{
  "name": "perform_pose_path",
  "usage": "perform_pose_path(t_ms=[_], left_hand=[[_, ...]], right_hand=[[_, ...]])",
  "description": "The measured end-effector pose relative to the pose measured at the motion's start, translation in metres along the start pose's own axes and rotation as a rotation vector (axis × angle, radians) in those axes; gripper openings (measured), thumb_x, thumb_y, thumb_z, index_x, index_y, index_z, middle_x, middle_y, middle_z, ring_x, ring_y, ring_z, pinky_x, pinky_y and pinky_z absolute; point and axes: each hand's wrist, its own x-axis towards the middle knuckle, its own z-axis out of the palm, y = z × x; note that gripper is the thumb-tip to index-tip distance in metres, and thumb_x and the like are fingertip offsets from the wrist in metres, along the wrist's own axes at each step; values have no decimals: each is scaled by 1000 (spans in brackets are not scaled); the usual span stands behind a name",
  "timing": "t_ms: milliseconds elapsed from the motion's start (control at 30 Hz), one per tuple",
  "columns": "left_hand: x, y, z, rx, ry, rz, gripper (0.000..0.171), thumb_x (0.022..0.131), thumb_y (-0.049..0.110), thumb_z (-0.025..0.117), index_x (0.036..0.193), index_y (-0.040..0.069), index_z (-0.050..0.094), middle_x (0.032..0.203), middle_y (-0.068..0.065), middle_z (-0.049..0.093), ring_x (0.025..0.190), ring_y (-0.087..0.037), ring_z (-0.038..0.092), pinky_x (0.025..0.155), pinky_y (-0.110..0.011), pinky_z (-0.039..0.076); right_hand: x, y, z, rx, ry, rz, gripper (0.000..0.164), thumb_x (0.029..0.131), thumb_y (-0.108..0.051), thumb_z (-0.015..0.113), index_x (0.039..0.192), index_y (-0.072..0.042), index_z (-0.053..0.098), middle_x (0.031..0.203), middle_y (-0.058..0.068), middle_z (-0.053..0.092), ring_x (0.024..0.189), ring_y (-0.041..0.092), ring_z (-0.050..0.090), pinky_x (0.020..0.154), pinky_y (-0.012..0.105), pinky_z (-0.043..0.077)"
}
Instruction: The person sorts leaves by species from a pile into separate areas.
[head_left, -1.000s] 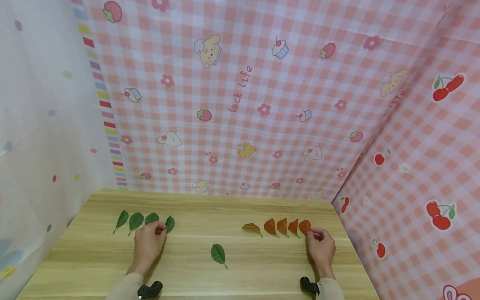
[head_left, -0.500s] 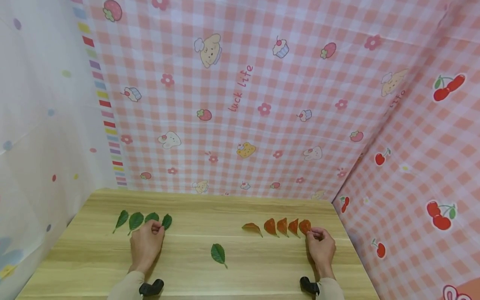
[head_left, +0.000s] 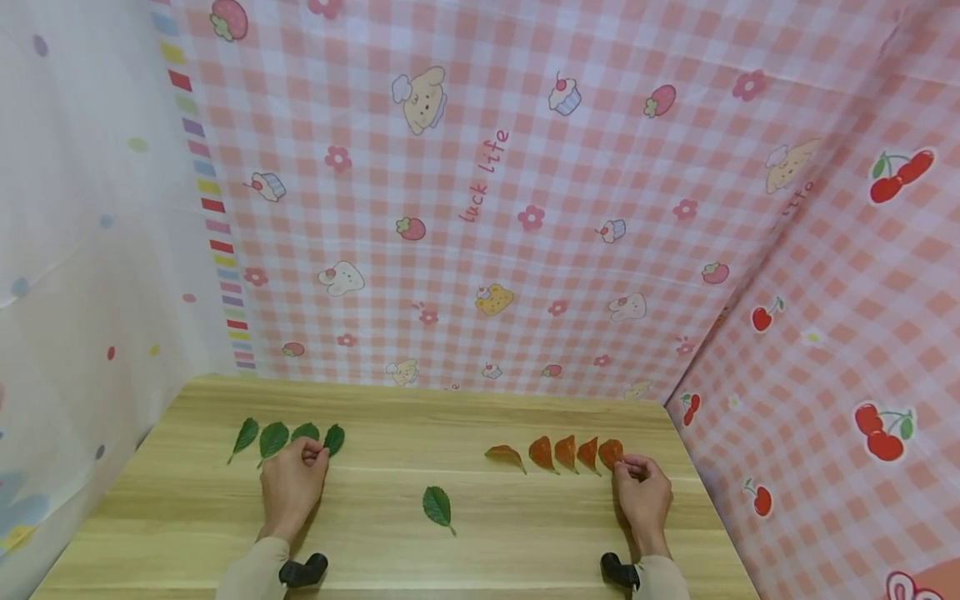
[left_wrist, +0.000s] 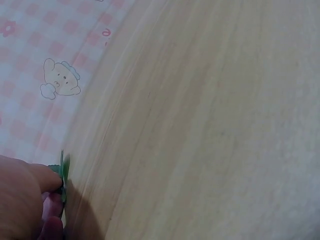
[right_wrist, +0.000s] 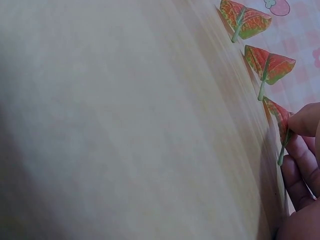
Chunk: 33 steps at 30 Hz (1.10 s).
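My left hand pinches a serrated green leaf at the right end of a row of green leaves on the table. In the left wrist view this leaf stands edge-on at the fingertips. Part of the neighbouring green leaf is hidden behind the hand. On the far side, my right hand pinches the edge of the rightmost orange-red leaf. Seen from the right wrist, that leaf is partly covered by a finger, its green stem pointing down.
Several orange-red leaves form a row to the left of my right hand, a curled one slightly apart. A single green leaf lies mid-table. Checked cloth rises behind the table and at its right.
My left hand has shifted slightly left with the green leaf, bringing it closer to its row. The right hand and the orange-red leaves stay in place.
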Motion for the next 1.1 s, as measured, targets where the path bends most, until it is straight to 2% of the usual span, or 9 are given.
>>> perform_pose_path(t_ms=[100,300,433,600,800,900,1033,1100], left_hand=[[0,-1,0,-2,0,2,7,97,6,84,94,1,81,84,-15,84,74,-31,81,68,-43,61],[0,-1,0,-3,8,8,8,98,7,84,94,1,81,84,-16,84,75,-32,81,73,-52,62],[0,1,-1,-6,14,13,9,98,8,83,94,1,81,84,-16,84,74,-32,82,72,-51,63],[0,2,-1,-14,18,23,9,99,8,83,94,1,81,84,-15,84,74,-31,82,70,-47,63],[0,3,-1,-15,20,14,10,99,11,81,94,3,82,84,-14,85,76,-32,82,75,-53,64],[-1,3,-2,-14,15,8,11,100,12,80,93,3,82,85,-14,85,77,-33,83,77,-55,64],[-2,2,-2,-20,4,-3,13,100,15,79,94,4,82,85,-13,85,78,-33,83,78,-55,64],[-3,2,-2,-21,0,-9,14,100,16,78,94,5,82,86,-13,85,78,-33,83,78,-54,64]], right_hand=[[0,0,0,-5,-6,0,13,101,-12,82,111,-4,83,97,12,84,76,-7,60,71,14,45],[1,-4,0,-1,-2,1,13,101,-13,82,110,-4,83,96,11,84,76,-8,59,72,13,44],[0,-8,-1,11,-11,13,15,101,-14,82,112,-4,82,99,13,83,76,-9,58,73,13,43],[0,-7,-2,18,-17,29,17,102,-15,82,114,-4,82,97,9,82,77,-7,59,72,13,44],[1,-2,-1,23,-18,31,19,101,-17,82,115,-3,81,96,6,82,79,-5,60,73,13,44],[0,-2,-1,20,-22,34,21,102,-18,82,118,-4,81,100,9,83,80,-8,59,75,12,43],[-2,-2,-3,44,-39,41,30,102,-20,83,126,-3,79,115,18,84,84,-14,57,78,8,42],[-1,0,-2,64,-37,38,34,101,-21,85,128,-2,78,117,18,84,85,-13,59,80,8,42]])
